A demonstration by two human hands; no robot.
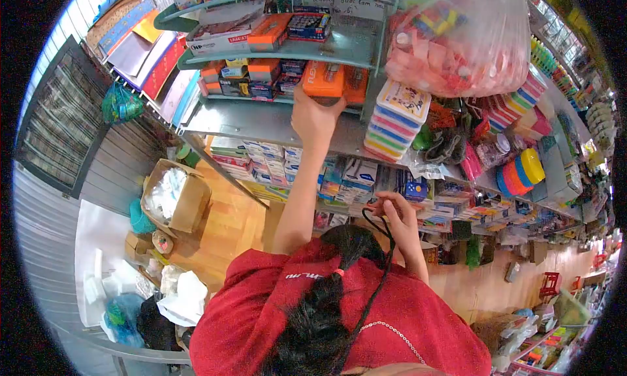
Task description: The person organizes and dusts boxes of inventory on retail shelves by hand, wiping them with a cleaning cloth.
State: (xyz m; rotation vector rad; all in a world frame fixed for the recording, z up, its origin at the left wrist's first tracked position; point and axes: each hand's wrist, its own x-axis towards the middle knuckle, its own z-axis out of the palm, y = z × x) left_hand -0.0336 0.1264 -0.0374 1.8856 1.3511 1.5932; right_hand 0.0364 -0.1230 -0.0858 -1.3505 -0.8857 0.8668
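Note:
My left hand (315, 118) reaches up to the shelf, its fingers wrapped round the lower end of an orange box (323, 79) with white lettering. A second orange box (355, 85) stands just right of it. Several small orange and dark boxes (248, 79) are stacked on the same level to the left. My right hand (400, 219) is raised below the counter edge, fingers curled round a thin black cord (375, 281) that runs down over my red shirt (424, 317). A dark ponytail (313, 304) hangs over the shirt.
Stacked colourful-edged packs (397, 118) and a large clear bag (460, 43) sit right of the shelf (274, 61). Below the counter, goods fill lower shelves. An open cardboard box (192, 203) is on the wooden floor at left, beside a metal rail (150, 355).

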